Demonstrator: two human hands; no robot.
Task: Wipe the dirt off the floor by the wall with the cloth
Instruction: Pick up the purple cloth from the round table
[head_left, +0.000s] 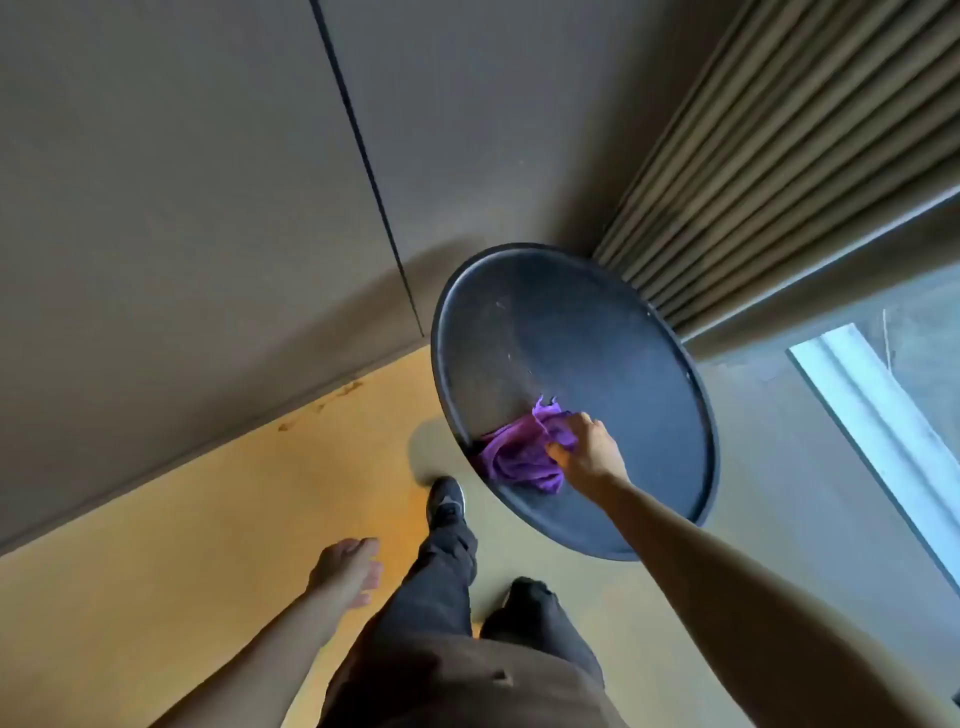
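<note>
A crumpled purple cloth (519, 449) lies on the near left part of a round black table (623, 338). My right hand (589, 449) rests on the cloth with its fingers closed around a fold of it. My left hand (345, 569) hangs free above the floor at the lower left, fingers loosely apart and holding nothing. Brown dirt marks (317, 408) streak the yellow floor (182, 519) right along the foot of the grey wall (182, 208), to the left of the table.
My legs in dark trousers and a dark shoe (445, 501) stand between the dirt and the table. A pleated curtain (779, 156) hangs behind the table at the right. A window or glass panel (883, 405) runs along the right edge.
</note>
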